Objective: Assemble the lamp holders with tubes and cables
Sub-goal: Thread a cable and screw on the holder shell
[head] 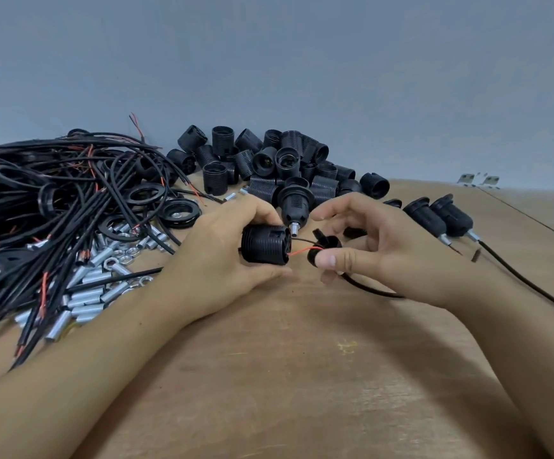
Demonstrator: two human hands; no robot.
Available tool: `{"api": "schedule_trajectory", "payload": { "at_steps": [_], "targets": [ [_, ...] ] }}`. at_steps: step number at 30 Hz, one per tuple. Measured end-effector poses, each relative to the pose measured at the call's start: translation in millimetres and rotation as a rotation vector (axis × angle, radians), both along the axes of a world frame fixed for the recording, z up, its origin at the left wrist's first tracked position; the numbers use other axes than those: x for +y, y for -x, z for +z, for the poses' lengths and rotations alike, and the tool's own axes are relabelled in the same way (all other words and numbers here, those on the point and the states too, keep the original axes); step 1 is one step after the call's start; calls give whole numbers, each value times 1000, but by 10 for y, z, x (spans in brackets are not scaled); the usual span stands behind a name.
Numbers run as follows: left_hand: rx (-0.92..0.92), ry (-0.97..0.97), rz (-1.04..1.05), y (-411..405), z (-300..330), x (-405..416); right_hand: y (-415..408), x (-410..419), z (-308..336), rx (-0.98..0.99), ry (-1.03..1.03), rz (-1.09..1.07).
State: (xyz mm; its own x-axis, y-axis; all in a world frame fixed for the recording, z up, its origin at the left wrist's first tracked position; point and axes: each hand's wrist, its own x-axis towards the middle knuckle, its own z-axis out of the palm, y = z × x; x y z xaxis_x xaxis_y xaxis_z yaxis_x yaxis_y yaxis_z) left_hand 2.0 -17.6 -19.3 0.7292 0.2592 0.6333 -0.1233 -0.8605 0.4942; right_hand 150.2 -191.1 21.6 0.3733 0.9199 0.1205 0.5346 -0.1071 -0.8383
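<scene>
Left hand [222,256]: gripping a threaded black lamp holder body [264,244], fingers curled over the top, thumb underneath.
Right hand [378,250]: pinching a small black cap piece [322,251] just beside the body, index finger stretched out.
Link: red and black wires [303,250] bridging body and cap.
Cable [368,288]: trailing from the cap under the right palm.
Table [285,376]: wood.
Far centre: heap of holder shells [269,164].
Left: tangled cables [53,200], metal tubes [93,286].
Right: two finished holders [437,217].
</scene>
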Motion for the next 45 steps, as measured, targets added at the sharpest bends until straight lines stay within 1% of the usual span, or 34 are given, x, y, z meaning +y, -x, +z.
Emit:
{"api": "schedule_trajectory", "payload": {
  "at_steps": [3, 8, 13, 18, 21, 25, 27, 30, 31, 33, 35, 39, 45],
  "targets": [
    [-45, -38, -13, 6, 10, -19, 32, 23, -5, 36, -52, -18],
    [-54, -85, -61, 3, 30, -32, 52, 47, -21, 33, -34, -24],
    [-33, -229, -167, -12, 37, -31, 59, 66, -14, 100, -54, 28],
    [-84, -189, -150, -16, 27, -71, 86, 88, -40, 163, -114, 6],
    [-109, -166, -151, -20, 23, -82, 94, 113, -66, 258, -100, -2],
    [-99, -69, -158, -37, 5, -101, 69, 123, -66, 276, -80, 4],
    [-72, 24, -175, -32, -11, -131, 67, 127, -81, 274, -70, -1],
    [-18, 111, -176, -41, -37, -173, 92, 143, -135, 230, -35, -17],
    [3, 163, -169, -50, -41, -178, 100, 150, -146, 220, -29, -13],
    [23, 328, -175, -71, -30, -171, 114, 152, -141, 219, -37, 24],
    [-3, 447, -172, -88, -15, -149, 119, 147, -123, 220, -70, 71],
    [-20, 490, -160, -111, -37, -150, 152, 142, -101, 274, -76, 118],
    [22, 537, -105, -144, -81, -150, 224, 169, -143, 293, -55, 73]
  ]
}}
